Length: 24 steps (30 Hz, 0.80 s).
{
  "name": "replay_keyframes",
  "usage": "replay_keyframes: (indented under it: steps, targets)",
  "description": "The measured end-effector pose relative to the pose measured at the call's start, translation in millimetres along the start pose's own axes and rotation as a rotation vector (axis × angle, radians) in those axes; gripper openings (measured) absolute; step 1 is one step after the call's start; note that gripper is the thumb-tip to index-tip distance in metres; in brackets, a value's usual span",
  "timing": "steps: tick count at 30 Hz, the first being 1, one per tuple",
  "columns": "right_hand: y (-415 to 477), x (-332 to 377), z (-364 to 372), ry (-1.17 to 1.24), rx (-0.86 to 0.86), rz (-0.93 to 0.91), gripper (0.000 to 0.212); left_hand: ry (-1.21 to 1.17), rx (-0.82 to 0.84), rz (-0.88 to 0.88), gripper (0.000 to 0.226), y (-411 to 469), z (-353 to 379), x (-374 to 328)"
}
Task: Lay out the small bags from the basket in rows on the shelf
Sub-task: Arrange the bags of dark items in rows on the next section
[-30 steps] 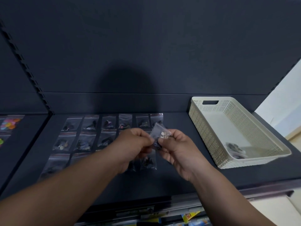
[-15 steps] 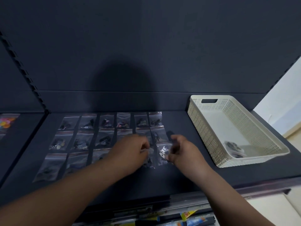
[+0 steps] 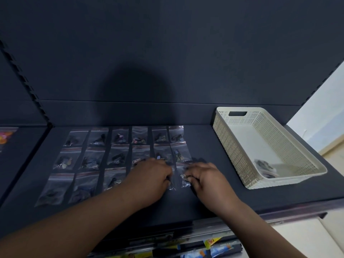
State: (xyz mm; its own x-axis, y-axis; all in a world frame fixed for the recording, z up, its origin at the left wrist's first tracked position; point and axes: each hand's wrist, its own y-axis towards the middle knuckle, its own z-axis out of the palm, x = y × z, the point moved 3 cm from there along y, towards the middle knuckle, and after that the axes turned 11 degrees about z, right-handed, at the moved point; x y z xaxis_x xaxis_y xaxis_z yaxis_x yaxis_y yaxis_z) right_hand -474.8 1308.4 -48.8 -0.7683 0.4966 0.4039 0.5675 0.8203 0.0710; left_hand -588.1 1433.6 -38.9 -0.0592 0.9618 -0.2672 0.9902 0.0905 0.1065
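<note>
Both hands are down flat on the dark shelf (image 3: 214,200), palms down, knuckles up, forearms reaching in from six o'clock. The right hand (image 3: 208,180) presses its fingertips on a small clear bag (image 3: 183,178) at the right end of the front row, pinning rather than clasping it. The left hand (image 3: 151,178) covers the neighbouring bags; whether it grips anything I cannot tell. Over at three o'clock, the cream basket (image 3: 234,146) has a few bags left (image 3: 265,167).

Two bare forearms, left hand (image 3: 151,178) and right hand (image 3: 208,180), uncovered to the frame's edge, with no sleeves visible.
</note>
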Motion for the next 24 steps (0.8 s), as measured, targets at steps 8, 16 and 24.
replay_keyframes:
  steps: [8, 16, 24]
  targets:
    - [0, 2, -2, 0.017, -0.011, -0.008, 0.016, 0.013, -0.001, 0.0, 0.02, 2, 0, -1]
    - [0, 0, -9, 0.08, -0.066, 0.044, 0.016, -0.017, -0.057, -0.021, 0.022, 7, -10, -3]
    - [-1, 13, -64, 0.144, -0.278, -0.033, 0.021, -0.055, -0.236, 0.043, 0.028, 31, -46, -18]
